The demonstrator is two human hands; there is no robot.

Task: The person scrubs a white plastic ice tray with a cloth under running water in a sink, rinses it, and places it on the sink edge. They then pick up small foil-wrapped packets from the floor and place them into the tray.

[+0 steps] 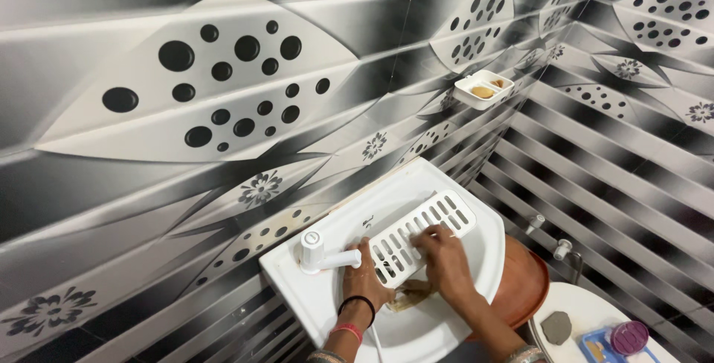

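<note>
We've got the white slotted tray (421, 236) lying tilted across the white washbasin (487, 259), just beside the white tap (321, 254).

Left hand (364, 280) is curled over the tray's near-left end, fingers closed on its edge; the thumb side is hidden. Right hand (445, 257) presses flat on top, fingers together, over a brownish rag (407, 297) showing just under the tray.

Risks, as we judge them:
- wet plastic slips from the left grip and drops into the bowl
- tray end knocks the tap
- hard pressing flexes the thin slats
</note>
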